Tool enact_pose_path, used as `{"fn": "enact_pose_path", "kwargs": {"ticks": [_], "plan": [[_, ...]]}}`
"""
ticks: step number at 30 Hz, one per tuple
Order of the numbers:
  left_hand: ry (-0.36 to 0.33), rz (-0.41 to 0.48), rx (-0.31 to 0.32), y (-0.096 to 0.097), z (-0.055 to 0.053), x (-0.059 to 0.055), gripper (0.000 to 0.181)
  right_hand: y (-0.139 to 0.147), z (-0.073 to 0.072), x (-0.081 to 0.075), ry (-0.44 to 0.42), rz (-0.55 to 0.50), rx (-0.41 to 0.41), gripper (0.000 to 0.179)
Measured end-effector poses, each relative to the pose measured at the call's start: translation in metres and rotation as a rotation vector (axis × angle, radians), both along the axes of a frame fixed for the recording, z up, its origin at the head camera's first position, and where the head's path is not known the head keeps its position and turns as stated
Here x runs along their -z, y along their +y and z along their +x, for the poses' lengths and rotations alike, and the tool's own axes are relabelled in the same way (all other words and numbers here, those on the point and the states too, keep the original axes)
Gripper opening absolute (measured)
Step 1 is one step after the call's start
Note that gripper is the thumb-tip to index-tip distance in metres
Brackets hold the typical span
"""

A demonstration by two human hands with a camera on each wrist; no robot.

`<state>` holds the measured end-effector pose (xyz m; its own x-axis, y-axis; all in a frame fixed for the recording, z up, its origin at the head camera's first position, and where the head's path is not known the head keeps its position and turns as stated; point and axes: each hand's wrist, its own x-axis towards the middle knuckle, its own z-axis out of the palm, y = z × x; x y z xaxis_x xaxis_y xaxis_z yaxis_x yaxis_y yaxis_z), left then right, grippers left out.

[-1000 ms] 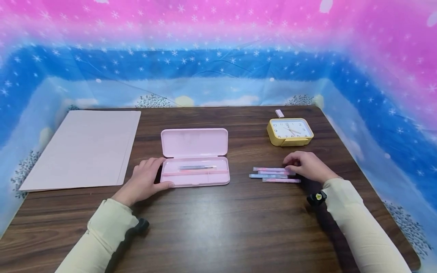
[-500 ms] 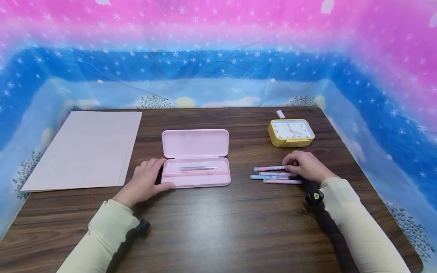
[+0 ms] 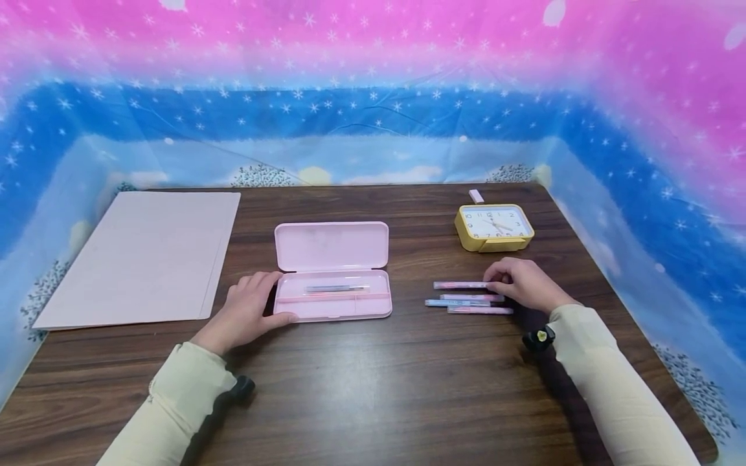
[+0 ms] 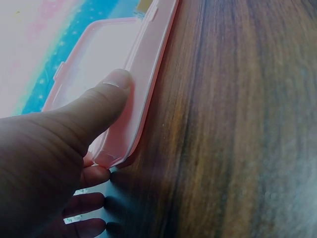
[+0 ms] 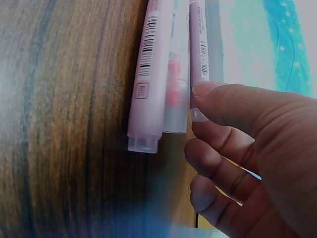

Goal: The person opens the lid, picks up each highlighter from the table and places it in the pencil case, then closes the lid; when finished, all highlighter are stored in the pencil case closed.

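Note:
An open pink pencil case (image 3: 373,307) lies at the middle of the table, with slim pens or refills (image 3: 335,288) in its long compartment. My left hand (image 3: 247,310) holds the case's left end, thumb along the front wall (image 4: 141,94), other fingers around the end. To the right, several pens lie roughly parallel: a blue pen (image 3: 443,303), a pink pen (image 3: 480,310) nearest me, and another pink pen partly behind the blue one. My right hand (image 3: 527,283) pinches the right end of the farthest pink pen (image 3: 457,285) between thumb and fingers.
Behind the right hand stands a yellow alarm clock (image 3: 495,229), with a small white eraser (image 3: 476,196) beyond it. A large pale folder or board (image 3: 146,255) lies at the left. A patterned cloth (image 3: 373,116) surrounds the wooden table (image 3: 373,395) at the back and sides.
The farthest pink pen has shifted slightly away from the other pens, with my right hand pinching its end. My left hand stays on the pencil case.

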<state>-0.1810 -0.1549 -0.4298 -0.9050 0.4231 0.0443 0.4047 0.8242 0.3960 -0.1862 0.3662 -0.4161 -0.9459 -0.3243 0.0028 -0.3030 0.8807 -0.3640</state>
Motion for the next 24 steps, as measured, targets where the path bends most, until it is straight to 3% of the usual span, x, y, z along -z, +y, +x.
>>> {"fn": "enact_pose_path", "kwargs": {"ticks": [12, 24], "plan": [[0.006, 0.006, 0.003, -0.002, 0.001, -0.001, 0.085, -0.014, 0.005, -0.021, 0.043, -0.028, -0.013, 0.005], [0.025, 0.002, 0.015, -0.001, 0.002, -0.003, 0.086, -0.058, 0.010, -0.052, 0.097, -0.026, -0.098, 0.007]]}}
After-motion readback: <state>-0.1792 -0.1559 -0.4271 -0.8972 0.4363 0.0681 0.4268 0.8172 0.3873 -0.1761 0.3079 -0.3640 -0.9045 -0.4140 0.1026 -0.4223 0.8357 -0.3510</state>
